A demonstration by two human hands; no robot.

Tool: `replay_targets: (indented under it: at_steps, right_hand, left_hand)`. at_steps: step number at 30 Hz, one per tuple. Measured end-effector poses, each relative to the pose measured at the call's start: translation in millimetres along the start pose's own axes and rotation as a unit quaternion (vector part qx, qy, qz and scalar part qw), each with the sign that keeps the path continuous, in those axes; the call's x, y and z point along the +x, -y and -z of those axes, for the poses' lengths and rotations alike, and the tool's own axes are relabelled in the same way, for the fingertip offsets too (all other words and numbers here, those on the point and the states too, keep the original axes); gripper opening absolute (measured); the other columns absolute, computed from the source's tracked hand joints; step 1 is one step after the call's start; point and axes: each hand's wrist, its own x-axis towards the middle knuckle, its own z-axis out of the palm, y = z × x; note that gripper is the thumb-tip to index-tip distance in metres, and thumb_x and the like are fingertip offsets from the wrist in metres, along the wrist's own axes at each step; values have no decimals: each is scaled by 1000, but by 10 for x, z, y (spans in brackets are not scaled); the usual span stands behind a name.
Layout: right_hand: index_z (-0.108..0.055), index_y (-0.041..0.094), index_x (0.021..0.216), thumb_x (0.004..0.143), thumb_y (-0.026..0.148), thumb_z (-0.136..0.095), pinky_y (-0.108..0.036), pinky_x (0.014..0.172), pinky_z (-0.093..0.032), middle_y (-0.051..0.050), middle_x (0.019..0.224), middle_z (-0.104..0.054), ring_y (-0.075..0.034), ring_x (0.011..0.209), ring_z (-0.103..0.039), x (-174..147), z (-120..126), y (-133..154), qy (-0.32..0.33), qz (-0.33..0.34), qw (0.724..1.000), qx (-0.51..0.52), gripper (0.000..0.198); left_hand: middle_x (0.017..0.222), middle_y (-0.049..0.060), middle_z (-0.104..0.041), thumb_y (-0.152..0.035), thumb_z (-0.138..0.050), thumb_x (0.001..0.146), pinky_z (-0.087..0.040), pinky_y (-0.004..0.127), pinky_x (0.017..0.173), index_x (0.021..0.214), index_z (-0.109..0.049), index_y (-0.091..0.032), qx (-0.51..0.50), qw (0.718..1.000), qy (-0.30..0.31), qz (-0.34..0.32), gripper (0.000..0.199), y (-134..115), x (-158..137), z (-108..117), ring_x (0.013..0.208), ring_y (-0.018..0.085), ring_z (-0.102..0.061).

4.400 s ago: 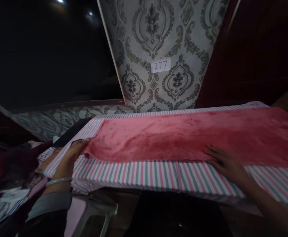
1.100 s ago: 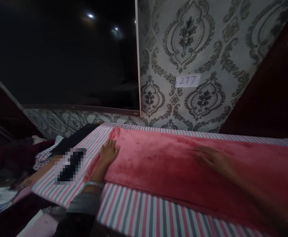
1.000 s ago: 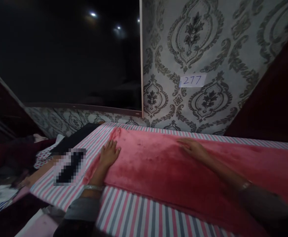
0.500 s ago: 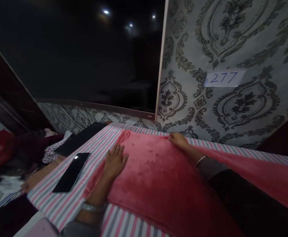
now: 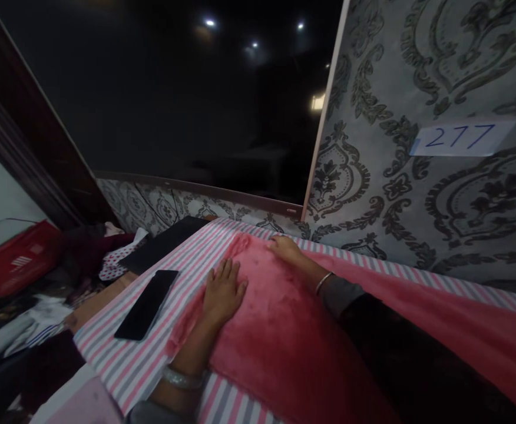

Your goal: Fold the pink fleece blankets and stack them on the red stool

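Note:
A plush red cloth (image 5: 258,330) lies over a pink, grey and white striped sheet (image 5: 187,253). My left hand (image 5: 225,291) rests flat on the cloth near its bunched left edge, fingers stretched out. At the cloth's far edge is my right hand (image 5: 287,250), its fingers bent in and its fingertips on the fabric; the exact grip is small and dim. Bracelets show on both wrists. To the left of my left hand, a black smartphone (image 5: 146,305) lies on the striped sheet.
A large dark screen (image 5: 174,106) hangs on the patterned wall (image 5: 386,206), where a paper label (image 5: 463,136) reads 277. At the far left are a red bag (image 5: 15,259) and heaped clothes (image 5: 48,318). A dark flat panel (image 5: 165,244) sits by the sheet's back left corner.
My right hand has moved left along the cloth's far edge, closer to my left hand. The left hand stays flat on the cloth. The view has turned slightly left.

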Motion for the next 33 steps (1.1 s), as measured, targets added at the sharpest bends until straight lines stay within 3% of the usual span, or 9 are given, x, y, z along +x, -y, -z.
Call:
replay_targets:
  at_steps: [9,16,18,20,22,28,33]
  right_hand:
    - [-72,18,109,96,29,-52,-26,79,-46,-11,114,-72,-23,105,-65,125,-104,57,-28,-56,998,27,26]
    - [-72,21,107,90,48,-61,-26,75,-46,-7,110,-72,-21,96,-66,279,-106,467,17,-18,998,50,34]
    - [-71,20,107,87,47,-65,-26,74,-46,-8,109,-72,-22,94,-66,290,-119,539,29,-18,998,52,34]
    - [-71,20,107,87,44,-65,-27,73,-46,-9,109,-72,-23,94,-66,281,-139,556,34,-26,998,55,32]
    - [-71,20,106,88,42,-63,-27,73,-46,-8,108,-72,-22,94,-66,255,-159,539,32,-32,997,59,29]
    - [-67,23,108,94,35,-58,-26,80,-46,-5,113,-71,-21,105,-63,175,-131,546,-20,-29,996,81,21]
    - [-59,25,119,100,38,-50,-28,86,-45,-4,120,-68,-21,110,-61,306,-34,716,-80,-18,992,97,25]
  left_hand:
    - [163,13,-30,-46,-43,98,-29,55,117,150,-44,-19,7,999,-20,41,59,-17,-20,-3,149,37,-28]
    - [163,18,-28,-47,-44,98,-31,52,116,151,-42,-18,-9,997,-31,64,60,-37,-23,37,147,38,-32]
    - [157,22,-38,-44,-39,100,-39,49,109,151,-40,-15,-20,994,-45,94,58,0,-17,91,137,35,-47]
    - [139,23,-56,-35,-35,101,-46,46,99,148,-43,-11,-19,992,-46,118,53,70,-13,156,122,33,-58]
    - [122,21,-66,-28,-35,100,-49,43,91,141,-49,-10,-17,990,-38,135,47,155,-14,224,112,31,-63]
    - [108,19,-71,-37,-38,98,-49,36,79,114,-61,-11,-39,980,75,181,38,312,-13,463,104,32,-68]
    - [107,18,-72,-42,-32,99,-49,37,76,119,-57,-15,-29,973,28,226,42,387,1,684,102,33,-69]
